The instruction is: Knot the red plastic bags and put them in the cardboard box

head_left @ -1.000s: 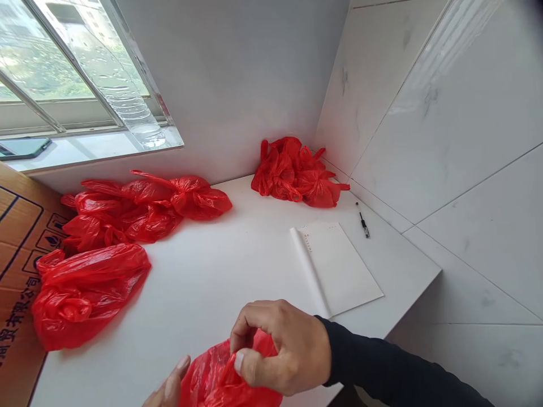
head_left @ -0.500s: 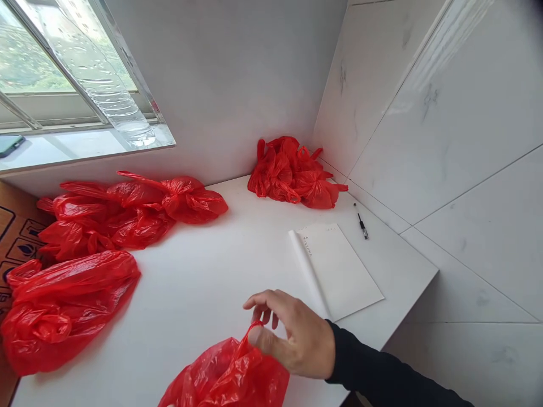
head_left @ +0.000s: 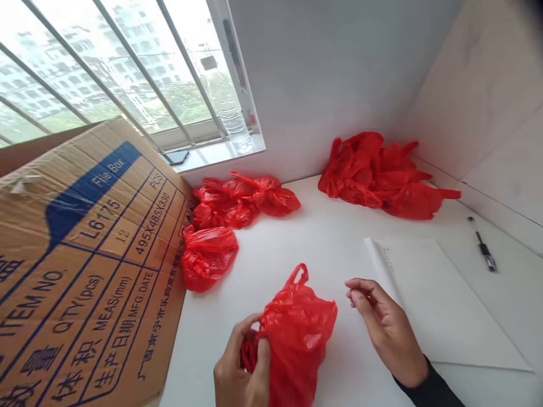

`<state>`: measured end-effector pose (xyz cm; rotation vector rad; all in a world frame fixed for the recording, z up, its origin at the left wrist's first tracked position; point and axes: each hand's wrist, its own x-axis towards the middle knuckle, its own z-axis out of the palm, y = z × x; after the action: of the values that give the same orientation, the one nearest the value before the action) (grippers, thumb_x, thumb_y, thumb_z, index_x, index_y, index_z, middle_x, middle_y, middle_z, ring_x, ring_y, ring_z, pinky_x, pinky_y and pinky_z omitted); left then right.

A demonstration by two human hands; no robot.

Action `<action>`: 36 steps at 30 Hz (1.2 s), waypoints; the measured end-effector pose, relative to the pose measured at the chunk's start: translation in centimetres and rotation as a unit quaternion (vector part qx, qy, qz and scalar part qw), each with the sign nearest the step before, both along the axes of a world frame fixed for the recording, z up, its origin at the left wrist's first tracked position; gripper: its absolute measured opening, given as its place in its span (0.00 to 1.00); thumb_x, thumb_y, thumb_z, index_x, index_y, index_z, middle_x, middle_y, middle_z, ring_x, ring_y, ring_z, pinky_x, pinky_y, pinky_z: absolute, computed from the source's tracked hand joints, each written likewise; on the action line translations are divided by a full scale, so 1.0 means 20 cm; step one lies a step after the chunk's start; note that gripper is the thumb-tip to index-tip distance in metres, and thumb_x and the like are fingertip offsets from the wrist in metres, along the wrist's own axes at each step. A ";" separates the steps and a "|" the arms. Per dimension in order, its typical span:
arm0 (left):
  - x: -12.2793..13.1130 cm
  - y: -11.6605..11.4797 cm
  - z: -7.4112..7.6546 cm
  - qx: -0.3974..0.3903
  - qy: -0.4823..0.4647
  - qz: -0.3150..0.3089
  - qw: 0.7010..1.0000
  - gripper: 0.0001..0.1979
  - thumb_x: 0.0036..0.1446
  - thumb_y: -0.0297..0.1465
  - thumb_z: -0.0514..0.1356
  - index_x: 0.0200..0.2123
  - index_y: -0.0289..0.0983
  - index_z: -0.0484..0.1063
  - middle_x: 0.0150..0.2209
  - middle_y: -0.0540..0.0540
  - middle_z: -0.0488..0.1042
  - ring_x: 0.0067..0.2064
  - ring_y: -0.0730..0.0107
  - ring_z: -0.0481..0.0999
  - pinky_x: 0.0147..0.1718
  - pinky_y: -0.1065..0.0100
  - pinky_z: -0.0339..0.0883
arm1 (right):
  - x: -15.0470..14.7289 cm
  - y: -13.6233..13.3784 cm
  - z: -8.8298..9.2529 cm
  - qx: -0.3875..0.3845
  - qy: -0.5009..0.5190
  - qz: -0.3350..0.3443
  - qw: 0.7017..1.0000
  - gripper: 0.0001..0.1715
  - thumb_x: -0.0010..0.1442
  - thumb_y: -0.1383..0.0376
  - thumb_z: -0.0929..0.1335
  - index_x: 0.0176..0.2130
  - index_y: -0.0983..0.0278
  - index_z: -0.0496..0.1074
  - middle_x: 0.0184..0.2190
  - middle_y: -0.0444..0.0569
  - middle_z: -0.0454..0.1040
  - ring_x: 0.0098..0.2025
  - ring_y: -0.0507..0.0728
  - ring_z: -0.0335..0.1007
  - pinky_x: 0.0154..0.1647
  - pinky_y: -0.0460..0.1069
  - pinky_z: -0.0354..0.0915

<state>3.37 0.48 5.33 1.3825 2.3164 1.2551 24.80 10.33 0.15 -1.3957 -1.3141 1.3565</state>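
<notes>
My left hand grips the left side of a red plastic bag, with dark red bunched plastic showing between thumb and fingers. The bag is crumpled, and one loop handle stands up at its top. To its right, apart from it, my right hand hovers over the white table with thumb and fingertips drawn together and nothing visible in them. A knotted red bag lies beyond my left hand, beside the carton.
A large cardboard box stands at the left. Several filled red bags lie along the wall; a heap of red bags fills the back corner. A notepad and a pen lie right. A water bottle and phone rest on the sill.
The view has swung left, bringing the box and my left hand into sight. My right hand has let go of the red bag's edge and moved right of it.
</notes>
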 end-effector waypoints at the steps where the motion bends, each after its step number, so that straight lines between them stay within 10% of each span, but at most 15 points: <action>1: -0.04 0.05 0.04 0.001 -0.023 0.023 0.999 0.09 0.61 0.36 0.60 0.43 0.42 0.74 0.23 0.55 0.70 0.22 0.75 0.69 0.24 0.76 0.67 | 0.00 -0.01 -0.05 -0.005 -0.005 0.006 1.000 0.23 0.65 0.45 0.65 0.51 0.56 0.70 0.51 0.49 0.74 0.50 0.57 0.73 0.54 0.51 0.68; 9: -0.29 0.43 0.07 0.058 0.157 0.094 0.981 0.20 0.62 0.38 0.59 0.53 0.33 0.72 0.41 0.40 0.74 0.43 0.57 0.76 0.45 0.57 0.74 | -0.03 -0.03 -0.16 0.041 -0.088 0.055 0.994 0.20 0.67 0.47 0.62 0.49 0.55 0.71 0.54 0.50 0.74 0.54 0.58 0.73 0.56 0.53 0.70; 14: -0.28 0.58 -0.03 -0.002 0.294 -0.002 0.956 0.27 0.63 0.30 0.55 0.65 0.36 0.64 0.69 0.35 0.59 0.70 0.46 0.55 0.68 0.44 0.47 | -0.03 -0.01 -0.18 0.111 -0.126 0.070 0.983 0.17 0.67 0.50 0.63 0.46 0.55 0.74 0.48 0.49 0.77 0.49 0.58 0.76 0.48 0.50 0.75; 25: -0.45 0.93 -0.23 -0.103 0.314 0.008 0.944 0.26 0.66 0.33 0.50 0.63 0.30 0.67 0.66 0.27 0.63 0.68 0.36 0.60 0.63 0.35 0.50 | -0.12 0.03 -0.11 0.150 -0.075 0.057 0.984 0.19 0.71 0.54 0.59 0.41 0.58 0.73 0.39 0.51 0.76 0.42 0.59 0.74 0.44 0.53 0.72; 30: -0.35 0.85 -0.17 -0.031 0.319 -0.001 0.947 0.26 0.67 0.36 0.49 0.64 0.32 0.65 0.68 0.29 0.59 0.71 0.39 0.52 0.67 0.36 0.42 | -0.12 0.04 -0.05 0.142 -0.067 0.066 0.985 0.18 0.71 0.55 0.59 0.42 0.59 0.73 0.38 0.50 0.76 0.41 0.58 0.73 0.43 0.54 0.71; 36: -0.16 0.56 -0.22 0.114 0.276 -0.127 0.946 0.21 0.66 0.31 0.54 0.62 0.40 0.66 0.62 0.39 0.68 0.66 0.52 0.65 0.66 0.47 0.56 | 0.02 0.28 0.18 0.129 -0.118 0.112 0.978 0.15 0.67 0.60 0.64 0.51 0.57 0.71 0.51 0.49 0.73 0.49 0.57 0.71 0.48 0.53 0.71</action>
<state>0.15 11.68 1.01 2.2797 2.2406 1.1966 25.16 15.83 3.75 -1.2862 -1.7818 1.1360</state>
